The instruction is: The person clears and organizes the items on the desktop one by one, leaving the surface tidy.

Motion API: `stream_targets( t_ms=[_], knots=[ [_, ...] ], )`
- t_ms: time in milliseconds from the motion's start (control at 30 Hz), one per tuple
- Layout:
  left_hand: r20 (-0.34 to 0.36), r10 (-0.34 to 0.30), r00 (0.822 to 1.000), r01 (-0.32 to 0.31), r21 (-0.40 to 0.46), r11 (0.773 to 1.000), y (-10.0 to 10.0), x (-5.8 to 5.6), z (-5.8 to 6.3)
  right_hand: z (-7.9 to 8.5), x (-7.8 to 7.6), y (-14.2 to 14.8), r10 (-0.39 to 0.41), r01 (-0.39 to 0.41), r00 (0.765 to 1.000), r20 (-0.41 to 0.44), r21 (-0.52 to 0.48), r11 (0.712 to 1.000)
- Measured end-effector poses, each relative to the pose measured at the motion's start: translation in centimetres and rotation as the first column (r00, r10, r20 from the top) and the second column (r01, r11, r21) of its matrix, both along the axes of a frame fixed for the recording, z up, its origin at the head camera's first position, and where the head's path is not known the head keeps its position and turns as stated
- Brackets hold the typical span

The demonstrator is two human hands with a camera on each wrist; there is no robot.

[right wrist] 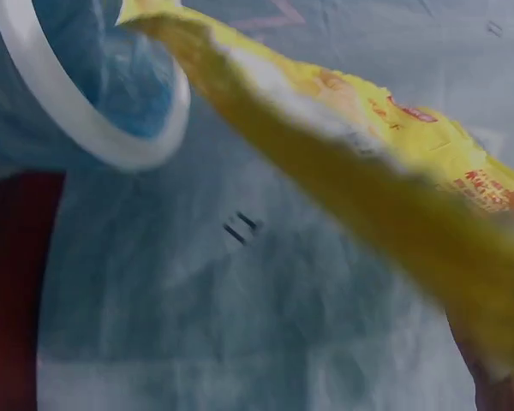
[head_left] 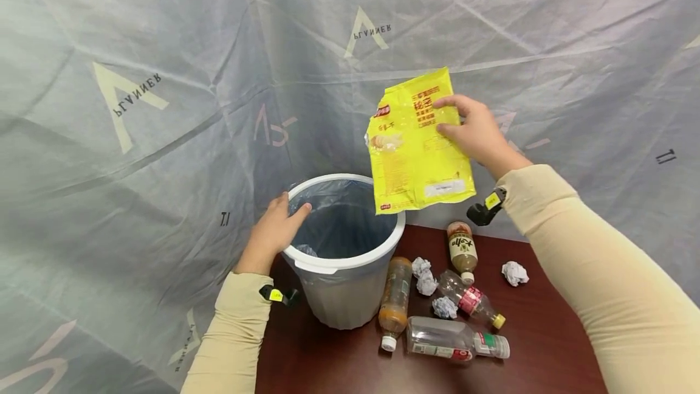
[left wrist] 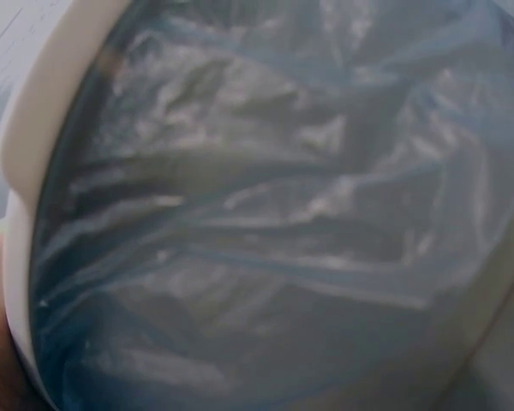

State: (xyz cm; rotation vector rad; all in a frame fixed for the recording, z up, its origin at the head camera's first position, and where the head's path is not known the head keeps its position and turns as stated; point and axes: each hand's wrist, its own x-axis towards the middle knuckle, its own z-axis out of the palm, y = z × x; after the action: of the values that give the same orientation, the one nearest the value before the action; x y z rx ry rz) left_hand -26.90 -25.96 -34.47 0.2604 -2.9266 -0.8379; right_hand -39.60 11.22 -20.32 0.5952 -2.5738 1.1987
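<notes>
In the head view, my right hand (head_left: 478,132) pinches a yellow snack bag (head_left: 415,163) by its right side, thumb and a finger across the printed face. The bag hangs flat above the right part of a grey trash bin (head_left: 344,297) with a white rim (head_left: 396,237). At the bin's left edge my left hand (head_left: 273,227) grips the rim, thumb reaching over toward the inside. A clear plastic liner (left wrist: 265,205) fills the left wrist view. Seen from the right wrist, the bag (right wrist: 351,205) stretches diagonally toward the bin's rim (right wrist: 120,154).
Right of the bin on the dark red table (head_left: 328,363) lie an orange-brown bottle (head_left: 396,293), a clear bottle (head_left: 440,336), a red-labelled bottle (head_left: 470,300) and a brown drink bottle (head_left: 462,248). Several crumpled papers (head_left: 515,273) lie about them. Grey sheeting (head_left: 180,29) hangs behind.
</notes>
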Motion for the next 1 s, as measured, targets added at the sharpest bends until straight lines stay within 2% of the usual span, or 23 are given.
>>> stream_targets(
  t_ms=[300, 567, 700, 800, 1000],
  knots=[
    [0.003, 0.012, 1.000, -0.012, 0.003, 1.000, 0.4, -0.3, -0.1, -2.9, -0.4, -4.5, 0.081, -0.083, 0.996, 0.027, 0.115, 0.990],
    [-0.008, 0.020, 1.000, -0.020, -0.011, 1.000, 0.9, -0.5, 0.0, -4.9, 0.0, -7.2, 0.168, -0.148, 0.985, -0.040, 0.300, 0.942],
    [-0.015, 0.035, 0.999, -0.035, -0.031, 0.999, 0.8, -0.6, 0.2, -5.4, 0.3, -8.7, 0.272, -0.228, 0.960, -0.061, 0.387, 0.894],
    [-0.017, 0.046, 0.999, -0.047, -0.039, 0.998, 0.5, -0.4, 0.3, -5.9, 0.6, -9.7, 0.331, -0.273, 0.942, -0.046, 0.467, 0.841],
    [-0.017, 0.058, 0.998, -0.059, -0.036, 0.998, 0.2, -0.1, 0.3, -6.8, 1.1, -11.5, 0.364, -0.320, 0.930, 0.043, 0.581, 0.749]
  ],
)
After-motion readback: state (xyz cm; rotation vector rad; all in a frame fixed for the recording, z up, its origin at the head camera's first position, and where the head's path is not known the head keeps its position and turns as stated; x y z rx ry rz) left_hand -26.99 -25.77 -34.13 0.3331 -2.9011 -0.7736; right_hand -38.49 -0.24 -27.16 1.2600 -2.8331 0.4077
